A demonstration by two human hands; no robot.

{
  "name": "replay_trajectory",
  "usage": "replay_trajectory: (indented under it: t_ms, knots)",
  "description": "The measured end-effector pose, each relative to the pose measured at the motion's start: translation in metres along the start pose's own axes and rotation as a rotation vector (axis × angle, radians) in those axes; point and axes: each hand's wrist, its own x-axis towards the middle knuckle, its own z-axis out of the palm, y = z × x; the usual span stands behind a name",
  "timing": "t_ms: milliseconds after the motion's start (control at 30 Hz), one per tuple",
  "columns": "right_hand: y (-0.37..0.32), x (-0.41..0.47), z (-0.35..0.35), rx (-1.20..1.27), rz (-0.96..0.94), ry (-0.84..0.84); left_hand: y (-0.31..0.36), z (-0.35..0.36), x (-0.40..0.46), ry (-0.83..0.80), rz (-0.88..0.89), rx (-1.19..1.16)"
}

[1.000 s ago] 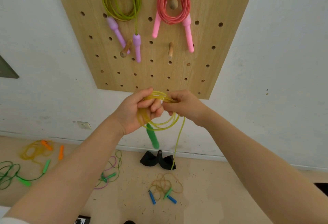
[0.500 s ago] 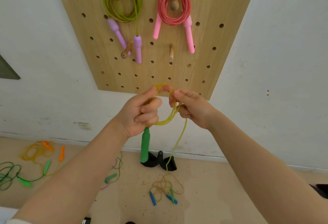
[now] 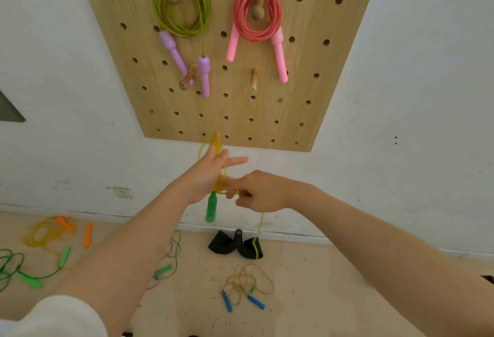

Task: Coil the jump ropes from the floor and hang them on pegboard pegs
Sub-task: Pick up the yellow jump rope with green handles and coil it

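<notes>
Loops of the yellow jump rope run lengthwise around my left hand, from the fingertips near the pegboard's lower edge down to the heel of the palm. I keep that hand flat and stiff, fingers straight and pointing up, thumb stuck out to the right, so it works as a former and the turns come out the same length. One green handle hangs just below the palm, its weight keeping that end of the rope out of the winding.

My right hand sits just beside the left, a little lower, knuckles up, fingers curled in a narrow pinch on the rope where it leaves the coil. From under it the free strand drops toward the floor, passing in front of a black object at the foot of the wall; its far end I cannot make out. I judge the coil only partly wound.

Both forearms reach forward and up, the left from under a white sleeve.

On the pegboard, a green rope and a pink rope already hang coiled on upper pegs, and two lower pegs, the left bare peg and the right bare peg, carry nothing, so either could take this coil. Other ropes lie loose below: an orange-handled rope, a green-handled rope and a blue-handled rope.
</notes>
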Motion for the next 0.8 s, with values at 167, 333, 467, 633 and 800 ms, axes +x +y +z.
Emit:
replay_trajectory:
  t_ms: [167,333,467,633,800]
  knots:
    - [0.003,-0.004,-0.038,-0.063,0.045,0.234,-0.005,-0.004,-0.007,-0.039,-0.076,0.314]
    - [0.026,-0.016,-0.057,0.314,0.059,0.583,0.010,-0.002,-0.030,-0.226,-0.141,0.123]
    - [0.034,-0.008,-0.043,0.677,-0.019,0.602,0.033,-0.003,-0.044,-0.568,-0.078,-0.042]
    - [0.037,0.013,-0.018,1.103,-0.013,0.455,0.047,-0.018,-0.038,-0.995,0.007,-0.584]
    - [0.004,0.026,-0.004,0.709,0.052,0.186,0.049,-0.041,-0.027,-0.595,0.238,-0.643]
